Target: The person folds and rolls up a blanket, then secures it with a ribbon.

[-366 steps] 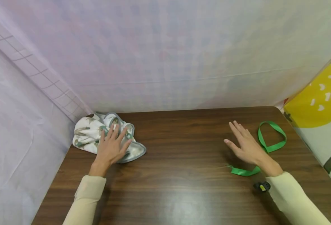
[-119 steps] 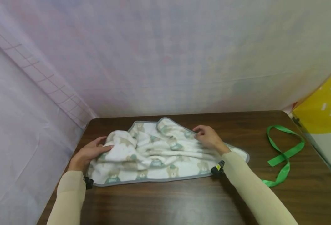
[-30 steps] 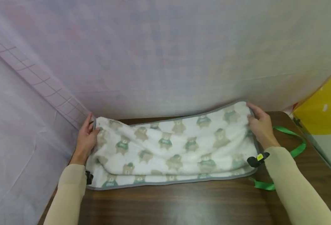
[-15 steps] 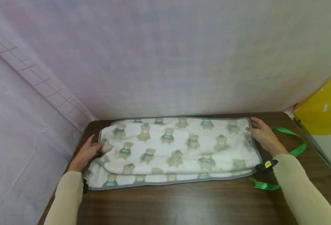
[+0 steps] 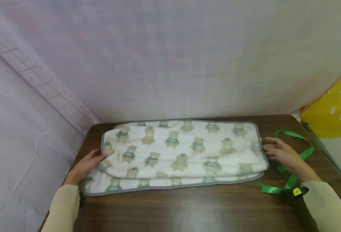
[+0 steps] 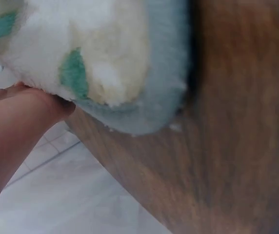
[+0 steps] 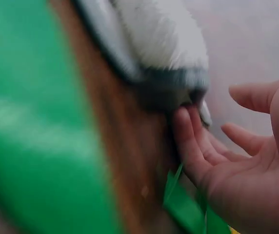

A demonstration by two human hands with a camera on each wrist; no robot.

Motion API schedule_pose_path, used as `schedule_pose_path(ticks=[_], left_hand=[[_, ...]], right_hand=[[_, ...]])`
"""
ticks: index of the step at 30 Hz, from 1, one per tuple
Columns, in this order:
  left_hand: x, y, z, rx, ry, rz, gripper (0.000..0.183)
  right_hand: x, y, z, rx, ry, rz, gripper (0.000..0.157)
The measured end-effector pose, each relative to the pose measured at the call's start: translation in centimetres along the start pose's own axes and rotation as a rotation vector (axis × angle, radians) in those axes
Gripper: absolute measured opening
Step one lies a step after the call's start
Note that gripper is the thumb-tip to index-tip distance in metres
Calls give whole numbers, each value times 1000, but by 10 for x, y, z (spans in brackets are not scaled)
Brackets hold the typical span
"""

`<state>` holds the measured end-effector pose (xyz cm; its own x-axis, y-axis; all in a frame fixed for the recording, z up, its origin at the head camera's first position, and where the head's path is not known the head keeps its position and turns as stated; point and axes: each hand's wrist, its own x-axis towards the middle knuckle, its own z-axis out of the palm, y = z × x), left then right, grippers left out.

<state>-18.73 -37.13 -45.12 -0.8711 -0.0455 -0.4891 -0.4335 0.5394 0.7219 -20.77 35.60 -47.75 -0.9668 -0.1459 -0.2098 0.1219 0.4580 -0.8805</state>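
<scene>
A white fleecy blanket (image 5: 170, 151) with brown bears in green tops and a grey border lies folded in layers, its lower layer showing along the front. At its left edge is my left hand (image 5: 84, 166), thumb and fingertips touching the border; in the left wrist view the blanket's grey rim (image 6: 166, 87) partly hides that hand (image 6: 27, 112). My right hand (image 5: 289, 159) is beside the right edge. In the right wrist view the right hand (image 7: 247, 170) has its thumb apart from the fingers, and some fingertips touch below the blanket's edge (image 7: 173, 80).
A green ribbon (image 5: 272, 189) lies loosely curled on the brown wooden table (image 5: 164, 212) at the right, partly behind my right forearm. White sheeting (image 5: 170, 64) hangs behind the table and at its left. A yellow shape (image 5: 330, 116) is on the right-hand wall.
Both hands first spread out the bunched blanket, then lifted its upper layer and laid it down flat. In the last half second the right hand drew off the corner, toward me and rightward.
</scene>
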Motion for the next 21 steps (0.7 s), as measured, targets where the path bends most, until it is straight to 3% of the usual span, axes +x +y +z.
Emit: schedule_pose_path(ticks=[2,7,11,15,21], left_hand=[[-1,-1,1,2,4,-4,102],[-3,-3,2,21,9,0,100],[-3,-4,1,37,13,16,98],[-4,-5,-1,63,16,19,100],[-12,-9,-5,98,12,75,91]], right_hand=[[-9,8,-3,41,-10,-25,64],[-31,29,-13,289,-117,-105,27],[-46,41,-24,413,-233,-99,33],[-58,49,-37,328,-258,-53,35],[-63,46,-45,147,-186,35,27]])
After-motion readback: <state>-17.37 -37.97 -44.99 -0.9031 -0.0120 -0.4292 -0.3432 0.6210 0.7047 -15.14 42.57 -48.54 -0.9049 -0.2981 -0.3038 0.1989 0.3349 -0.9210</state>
